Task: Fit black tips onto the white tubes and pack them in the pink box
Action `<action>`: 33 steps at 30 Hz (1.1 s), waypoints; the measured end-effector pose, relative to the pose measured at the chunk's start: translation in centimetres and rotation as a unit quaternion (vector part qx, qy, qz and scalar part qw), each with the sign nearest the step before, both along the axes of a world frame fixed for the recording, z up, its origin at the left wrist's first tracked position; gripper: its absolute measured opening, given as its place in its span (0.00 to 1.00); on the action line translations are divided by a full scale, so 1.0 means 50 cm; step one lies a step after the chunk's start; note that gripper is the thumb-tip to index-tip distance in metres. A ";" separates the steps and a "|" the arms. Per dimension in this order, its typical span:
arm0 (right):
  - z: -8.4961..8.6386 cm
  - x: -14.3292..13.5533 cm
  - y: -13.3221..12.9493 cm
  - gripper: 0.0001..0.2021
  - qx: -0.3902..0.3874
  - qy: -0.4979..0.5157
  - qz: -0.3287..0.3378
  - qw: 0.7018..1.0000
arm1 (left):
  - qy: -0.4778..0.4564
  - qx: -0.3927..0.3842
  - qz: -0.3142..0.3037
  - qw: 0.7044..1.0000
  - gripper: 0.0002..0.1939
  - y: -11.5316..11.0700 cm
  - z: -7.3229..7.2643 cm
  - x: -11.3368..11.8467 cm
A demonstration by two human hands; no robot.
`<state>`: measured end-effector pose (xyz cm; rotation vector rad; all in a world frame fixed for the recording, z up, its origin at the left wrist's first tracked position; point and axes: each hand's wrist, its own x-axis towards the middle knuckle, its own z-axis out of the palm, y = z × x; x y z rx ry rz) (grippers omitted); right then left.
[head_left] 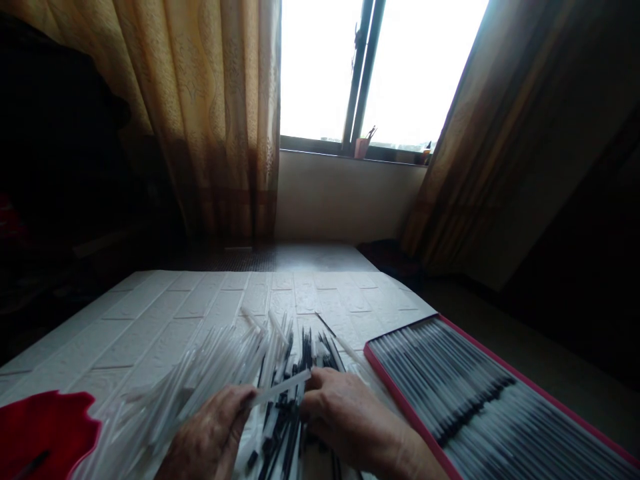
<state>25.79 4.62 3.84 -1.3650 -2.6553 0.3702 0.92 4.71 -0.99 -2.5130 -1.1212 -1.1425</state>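
A clear plastic tube point(283, 389) spans the gap between my two hands, slightly tilted up to the right. My left hand point(213, 430) pinches its left end between thumb and fingers. At the other end, the fingers of my right hand point(345, 410) are closed on the tube; whether they hold anything else is hidden. Beneath both hands lies a loose bunch of thin black pointed sticks point(285, 433). To the left a heap of similar clear tubes point(200, 367) spreads over the table. One thin dark-tipped stick point(326, 325) points away beyond my right hand.
On the right sits a red-edged tray point(400, 403) with rows of dark sticks in clear tubes. A red dish point(50, 427) stands at the lower left. The table point(320, 293) has a white brick-patterned cover. Beyond are curtains point(215, 120) and a window with a pink cup point(361, 148).
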 end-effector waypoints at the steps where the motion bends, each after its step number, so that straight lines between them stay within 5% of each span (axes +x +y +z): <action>1: -0.001 0.000 0.001 0.07 -0.001 -0.003 0.002 1.000 | 0.002 0.011 0.003 1.000 0.17 0.001 -0.001 -0.001; 8: 0.000 -0.012 0.007 0.08 0.006 -0.010 -0.011 1.000 | 0.002 0.036 0.024 0.999 0.18 0.005 0.007 0.005; 14: 0.003 0.000 0.012 0.08 0.125 0.109 -0.046 0.985 | -0.004 0.044 0.033 0.998 0.16 0.004 0.013 0.001; 17: 0.006 0.007 0.011 0.07 0.186 0.317 -0.075 0.927 | -0.007 0.051 0.035 0.998 0.16 0.002 0.011 0.002; 21: 0.016 -0.005 0.003 0.14 0.177 0.594 -0.139 0.772 | 0.005 0.054 0.026 0.998 0.15 0.000 0.004 0.005; 23: 0.022 -0.013 -0.002 0.14 0.172 0.648 -0.151 0.726 | 0.006 0.055 0.024 0.998 0.15 -0.001 -0.001 0.005; 33: 0.026 -0.009 -0.016 0.12 0.237 0.664 -0.151 0.693 | 0.024 0.062 0.025 0.997 0.16 -0.008 0.006 0.000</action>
